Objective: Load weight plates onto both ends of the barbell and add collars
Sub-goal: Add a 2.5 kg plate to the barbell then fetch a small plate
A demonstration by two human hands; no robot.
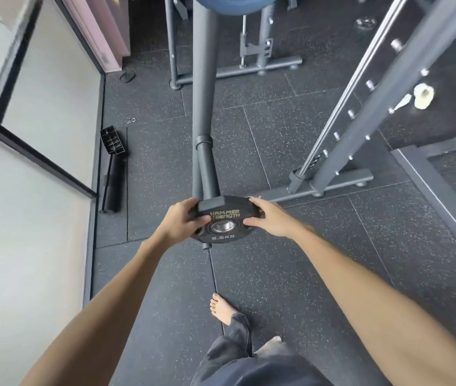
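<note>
Left hand and right hand grip a Hammer Strength plate at the tip of the barbell sleeve, which runs toward twelve o'clock. No collar appears fitted yet.

Loose dark grey trousers are being worn, creased, with a wide hem that is being draped over one ankle. The foot below that hem is being left bare. A second foot is being mostly covered by the other leg's cloth. The left arm and right arm are being shown bare, as are the left hand and right hand.
</note>
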